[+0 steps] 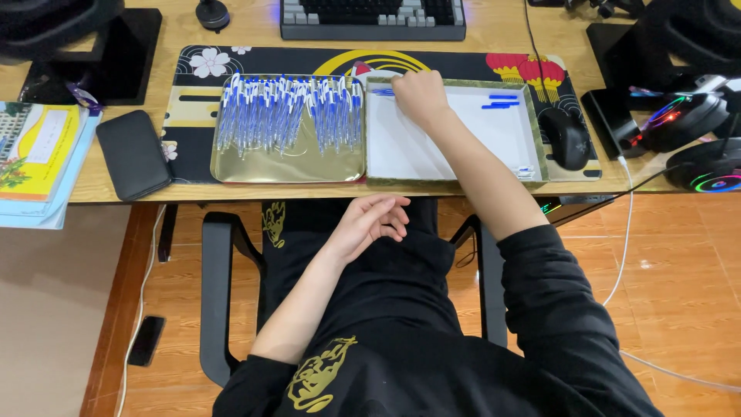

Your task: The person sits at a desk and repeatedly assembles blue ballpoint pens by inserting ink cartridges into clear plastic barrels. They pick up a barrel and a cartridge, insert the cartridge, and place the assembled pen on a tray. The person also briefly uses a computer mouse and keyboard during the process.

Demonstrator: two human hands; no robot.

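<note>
Across the counter, the patterned desk mat serves as my landmark, and everything I am working with sits on it. On its left half lies the gold tray, heaped with blue-and-white pens that cover its far two thirds; its near strip is bare. Just beside it, on the mat's right half, sits the white tray, almost empty. Judging by that, the work is barely begun: only a few blue caps lie at the white tray's far right corner, one or two small blue pieces at its near right corner, and nearly the whole pile is left.

At the mat's right edge rests a black mouse; beyond its far edge stands a keyboard; off its left edge lies a black case.

My right hand reaches over the white tray's far left corner, its grip curled around a small blue piece that shows at my fingertips; whether it is pinched or merely touched I cannot tell. My left hand rests below the mat's near edge, over my lap, grip loose and holding nothing.
</note>
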